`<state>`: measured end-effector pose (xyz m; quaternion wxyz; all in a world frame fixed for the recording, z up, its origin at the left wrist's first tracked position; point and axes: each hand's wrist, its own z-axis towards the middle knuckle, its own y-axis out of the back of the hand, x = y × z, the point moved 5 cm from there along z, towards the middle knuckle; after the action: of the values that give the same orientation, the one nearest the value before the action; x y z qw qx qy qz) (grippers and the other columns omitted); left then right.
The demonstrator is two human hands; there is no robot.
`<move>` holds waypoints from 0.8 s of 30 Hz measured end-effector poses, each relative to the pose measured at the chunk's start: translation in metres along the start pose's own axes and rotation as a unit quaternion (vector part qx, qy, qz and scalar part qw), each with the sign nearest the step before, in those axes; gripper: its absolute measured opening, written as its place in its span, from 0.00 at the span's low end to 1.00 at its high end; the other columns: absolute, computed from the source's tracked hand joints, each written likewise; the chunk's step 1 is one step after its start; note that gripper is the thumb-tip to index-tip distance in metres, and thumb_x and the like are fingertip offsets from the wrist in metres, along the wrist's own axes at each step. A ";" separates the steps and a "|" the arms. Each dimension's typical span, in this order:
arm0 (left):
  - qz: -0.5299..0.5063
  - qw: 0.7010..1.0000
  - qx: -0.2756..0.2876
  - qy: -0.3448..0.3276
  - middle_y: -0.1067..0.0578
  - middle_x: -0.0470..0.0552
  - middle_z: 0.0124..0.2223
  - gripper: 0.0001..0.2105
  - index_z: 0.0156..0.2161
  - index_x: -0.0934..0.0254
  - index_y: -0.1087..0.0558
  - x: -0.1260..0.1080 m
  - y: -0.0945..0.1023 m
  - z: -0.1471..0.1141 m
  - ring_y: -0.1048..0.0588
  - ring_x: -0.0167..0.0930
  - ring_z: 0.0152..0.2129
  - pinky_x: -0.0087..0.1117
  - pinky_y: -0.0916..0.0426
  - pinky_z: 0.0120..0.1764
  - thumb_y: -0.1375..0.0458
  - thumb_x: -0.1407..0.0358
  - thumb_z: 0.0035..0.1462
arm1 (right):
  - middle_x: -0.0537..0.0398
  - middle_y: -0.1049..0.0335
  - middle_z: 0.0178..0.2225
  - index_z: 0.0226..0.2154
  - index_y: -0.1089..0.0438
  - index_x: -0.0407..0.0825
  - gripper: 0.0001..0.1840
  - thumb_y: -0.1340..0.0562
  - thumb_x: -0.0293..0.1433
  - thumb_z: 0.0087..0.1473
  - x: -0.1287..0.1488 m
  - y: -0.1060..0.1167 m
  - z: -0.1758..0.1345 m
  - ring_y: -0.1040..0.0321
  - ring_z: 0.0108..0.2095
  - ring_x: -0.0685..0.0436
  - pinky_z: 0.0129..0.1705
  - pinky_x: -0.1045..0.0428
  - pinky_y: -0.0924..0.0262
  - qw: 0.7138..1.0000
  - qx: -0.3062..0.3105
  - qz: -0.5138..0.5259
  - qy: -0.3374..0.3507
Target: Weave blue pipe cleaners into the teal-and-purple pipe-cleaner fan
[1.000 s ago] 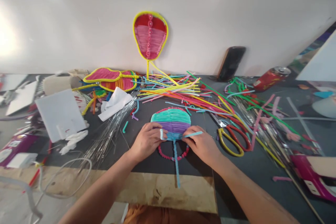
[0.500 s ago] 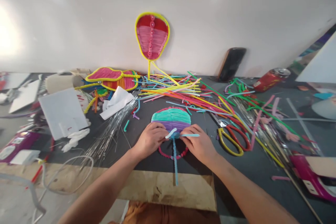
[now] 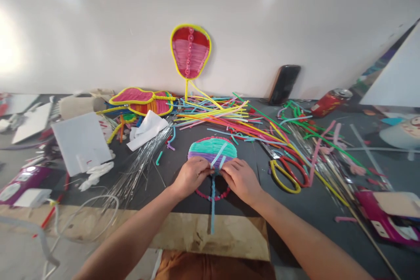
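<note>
While hands [image 3: 194, 176] pinch blue strips [image 3: 219, 153], scissors [image 3: 276, 155] nearby, phone [image 3: 285, 84] behind.

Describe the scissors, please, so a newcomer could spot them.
On the dark tabletop, look right of the right hand. The scissors lie there, told from the thin, colourful strips beside them by two wide handle loops, one yellow, one red.

a craft workshop, by the scissors [image 3: 278, 156], pipe cleaners [image 3: 226, 112] and wires [image 3: 140, 162] across a dark worktop [image 3: 310, 206]

Banded disc [image 3: 210, 145]: teal over purple, pink rim [image 3: 223, 195].
Lowest band [image 3: 216, 171] maybe blue; paddle [image 3: 197, 54] red and pink, edged yellow; can [image 3: 330, 103] red.
</note>
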<state>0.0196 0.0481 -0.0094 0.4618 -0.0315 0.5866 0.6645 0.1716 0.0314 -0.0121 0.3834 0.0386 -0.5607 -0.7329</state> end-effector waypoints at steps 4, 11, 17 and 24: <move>-0.006 0.999 0.030 -0.012 0.27 0.48 0.27 0.10 0.28 0.65 0.29 0.001 0.000 0.000 0.29 0.29 0.29 0.28 0.34 0.34 0.47 0.66 0.60 | 0.53 0.27 0.31 0.32 0.31 0.49 0.05 0.42 0.29 0.58 0.000 -0.001 -0.001 0.35 0.35 0.44 0.37 0.50 0.45 1.000 0.004 -0.002 0.005; -0.048 0.996 0.072 -0.029 0.26 0.49 0.31 0.08 0.31 0.66 0.27 0.000 0.005 0.001 0.27 0.28 0.32 0.28 0.34 0.39 0.47 0.69 0.60 | 0.54 0.29 0.27 0.28 0.33 0.49 0.07 0.42 0.28 0.57 0.000 0.001 0.003 0.33 0.32 0.44 0.34 0.51 0.47 0.999 0.026 -0.013 -0.030; -0.074 0.992 0.091 -0.037 0.24 0.51 0.37 0.08 0.36 0.64 0.26 -0.001 0.007 -0.002 0.26 0.29 0.37 0.28 0.32 0.41 0.48 0.71 0.59 | 0.55 0.28 0.27 0.27 0.34 0.50 0.07 0.42 0.28 0.56 0.003 0.001 0.010 0.32 0.31 0.44 0.34 0.51 0.48 0.996 0.059 -0.029 -0.064; -0.063 0.995 0.059 -0.040 0.23 0.52 0.36 0.08 0.36 0.64 0.25 0.000 0.006 -0.003 0.25 0.29 0.37 0.29 0.31 0.42 0.48 0.70 0.59 | 0.53 0.27 0.31 0.31 0.31 0.50 0.04 0.41 0.28 0.56 -0.001 0.000 0.004 0.32 0.35 0.43 0.37 0.50 0.45 0.998 0.041 0.020 -0.043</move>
<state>0.0139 0.0464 -0.0061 0.5272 -0.0143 0.6026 0.5989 0.1709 0.0349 -0.0107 0.3710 0.0114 -0.6070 -0.7027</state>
